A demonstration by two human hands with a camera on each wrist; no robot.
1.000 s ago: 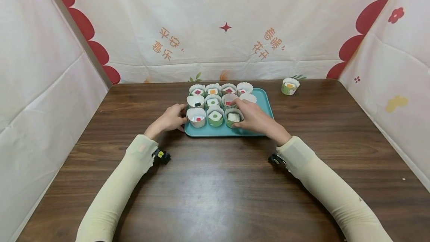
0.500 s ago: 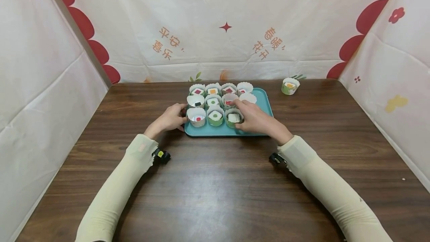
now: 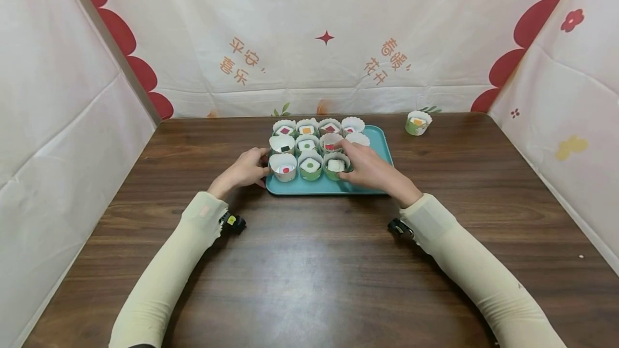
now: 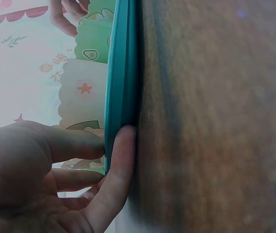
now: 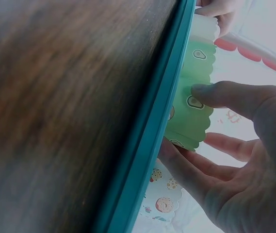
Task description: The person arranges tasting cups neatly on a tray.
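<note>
A teal tray (image 3: 314,189) holds rows of scalloped paper cups with white pieces inside, several with coloured centres. My left hand (image 3: 245,168) is at its left end; in the left wrist view its fingers grip the rim of the tray (image 4: 123,73). At the front row's right end stands a green paper cup (image 3: 332,175) containing a plain white piece. My right hand (image 3: 371,168) holds this cup by its sides; the right wrist view shows the thumb on the avocado-printed wall of the green cup (image 5: 188,116). That hand partly hides cups behind it.
Another green paper cup (image 3: 418,123), with an orange-centred white piece, stands apart at the back right of the brown wooden table (image 3: 300,262). Printed white cloth (image 3: 324,69) walls off the back and both sides.
My right hand has shifted very slightly to the right at the green paper cup. My left hand and the tray look the same.
</note>
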